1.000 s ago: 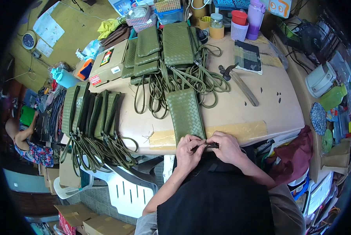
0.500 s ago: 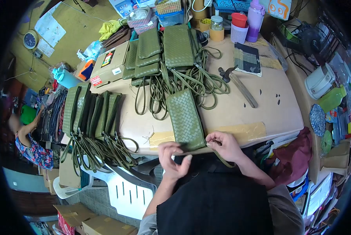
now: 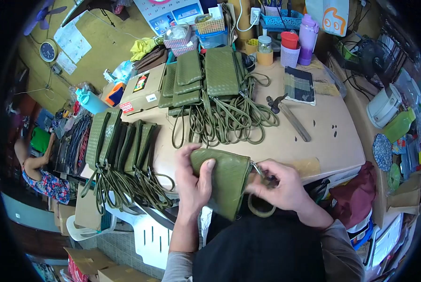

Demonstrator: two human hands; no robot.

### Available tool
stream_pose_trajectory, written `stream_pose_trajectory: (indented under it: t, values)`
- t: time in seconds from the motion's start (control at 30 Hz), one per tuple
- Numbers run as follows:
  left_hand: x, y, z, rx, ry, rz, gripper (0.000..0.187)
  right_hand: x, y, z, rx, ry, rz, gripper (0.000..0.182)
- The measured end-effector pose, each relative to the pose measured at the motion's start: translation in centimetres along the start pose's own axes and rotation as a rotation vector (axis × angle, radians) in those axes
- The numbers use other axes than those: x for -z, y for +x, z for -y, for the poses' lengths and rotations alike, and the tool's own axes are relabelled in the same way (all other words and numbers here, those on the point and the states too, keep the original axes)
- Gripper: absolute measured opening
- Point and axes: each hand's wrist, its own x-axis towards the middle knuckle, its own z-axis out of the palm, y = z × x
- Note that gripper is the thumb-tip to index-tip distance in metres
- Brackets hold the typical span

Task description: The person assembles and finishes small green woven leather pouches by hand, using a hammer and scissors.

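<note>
My left hand (image 3: 194, 181) grips one side of a green woven pouch (image 3: 227, 176), its thumb lying across the front. The pouch is raised over the table's front edge and tilted. At its upper right corner is a metal clasp, and beside it my right hand (image 3: 278, 185) is closed around the pouch's strap (image 3: 261, 210), which hangs in a loop below the fingers. Behind them lies a pile of similar green pouches (image 3: 222, 70) with looped straps. More green pouches (image 3: 121, 141) stand in a row at the left, their straps hanging over the edge.
A hammer (image 3: 293, 120) lies on the table (image 3: 333, 141) at the right, near a dark notebook (image 3: 300, 84). A cardboard box (image 3: 144, 89) stands back left. Cups and a purple bottle (image 3: 308, 40) are at the back. Another person (image 3: 43, 171) is at the far left.
The pouch has been lifted off the table and turned. My left hand has taken hold of it, and my right hand has closed on its strap. The view has shifted slightly.
</note>
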Motion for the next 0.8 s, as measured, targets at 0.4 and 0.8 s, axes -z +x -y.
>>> stream_pose_trajectory:
  t: [0.4,0.8]
  values:
    - [-5.1,-3.1,8.9,-0.1,0.519,0.237,0.039,1.2,1.1,-11.3,-0.164,-0.491,-0.075,0.023]
    - [-5.7,-1.9,8.6,0.124,0.459,0.376,0.063,-1.7,2.6,-11.3,-0.074,-0.331,-0.062,0.022]
